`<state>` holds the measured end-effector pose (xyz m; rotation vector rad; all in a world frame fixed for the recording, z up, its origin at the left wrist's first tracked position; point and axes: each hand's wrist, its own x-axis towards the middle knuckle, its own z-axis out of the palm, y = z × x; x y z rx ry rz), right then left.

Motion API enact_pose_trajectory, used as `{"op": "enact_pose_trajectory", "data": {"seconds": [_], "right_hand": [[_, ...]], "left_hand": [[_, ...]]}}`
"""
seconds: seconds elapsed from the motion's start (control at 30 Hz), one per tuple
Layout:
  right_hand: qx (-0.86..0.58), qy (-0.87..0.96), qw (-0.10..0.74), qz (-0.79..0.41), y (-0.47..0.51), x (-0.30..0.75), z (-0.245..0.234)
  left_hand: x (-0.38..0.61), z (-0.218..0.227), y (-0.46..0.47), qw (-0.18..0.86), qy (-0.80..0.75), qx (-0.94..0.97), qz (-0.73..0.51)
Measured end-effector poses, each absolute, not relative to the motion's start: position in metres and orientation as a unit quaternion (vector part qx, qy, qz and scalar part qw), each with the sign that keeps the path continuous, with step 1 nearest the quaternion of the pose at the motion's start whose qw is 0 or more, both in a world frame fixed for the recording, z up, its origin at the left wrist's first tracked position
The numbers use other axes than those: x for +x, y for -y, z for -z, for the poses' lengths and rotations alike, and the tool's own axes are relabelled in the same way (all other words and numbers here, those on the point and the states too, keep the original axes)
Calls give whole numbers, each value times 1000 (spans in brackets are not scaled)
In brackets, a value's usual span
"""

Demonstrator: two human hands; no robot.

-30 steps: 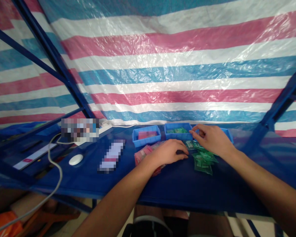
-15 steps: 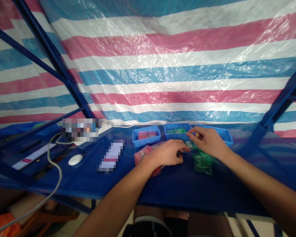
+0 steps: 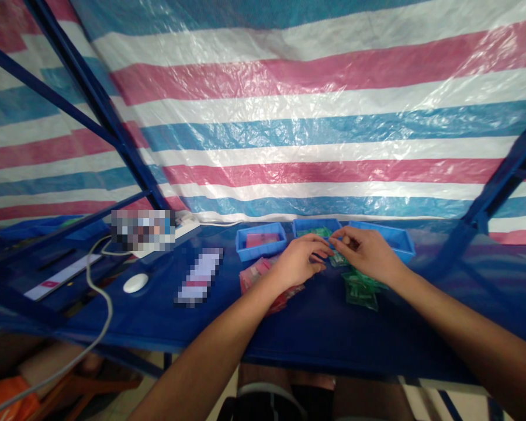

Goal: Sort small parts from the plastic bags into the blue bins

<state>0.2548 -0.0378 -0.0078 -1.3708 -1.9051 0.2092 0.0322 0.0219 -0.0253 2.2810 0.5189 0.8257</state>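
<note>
My left hand (image 3: 300, 260) and my right hand (image 3: 365, 251) meet fingertip to fingertip just in front of the middle blue tray (image 3: 315, 225), which holds green packets. Both hands are pinched together on something small and green that I cannot make out clearly. A pile of green packets (image 3: 360, 287) lies on the blue table under my right wrist. A pile of pink packets (image 3: 259, 278) lies under my left wrist. A left blue tray (image 3: 260, 241) holds pink packets.
A third blue tray (image 3: 390, 238) stands behind my right hand. A white mouse (image 3: 135, 283) with its cable, a blurred card (image 3: 198, 276) and a blurred box (image 3: 142, 229) lie to the left. Blue frame bars and a striped tarp close the back and sides.
My left hand has lifted off the table and moved up and right to meet my right hand. My right hand has shifted slightly left toward the middle tray.
</note>
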Motion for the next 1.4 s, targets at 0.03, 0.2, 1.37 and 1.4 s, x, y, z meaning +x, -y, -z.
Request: {"op": "enact_pose_trajectory", "data": {"seconds": [0.03, 0.2, 1.37, 1.4], "right_hand": [[-535, 745, 390, -87, 38, 254, 8], [-507, 711, 448, -193, 38, 248, 11], [-425, 648, 509, -374, 36, 234, 19], [-424, 648, 508, -377, 35, 235, 19]], "left_hand": [[33, 25, -22, 341, -203, 856, -332], [36, 15, -20, 353, -197, 794, -454], [33, 7, -8, 293, -269, 821, -410], [33, 6, -7, 287, -266, 825, -408]]}}
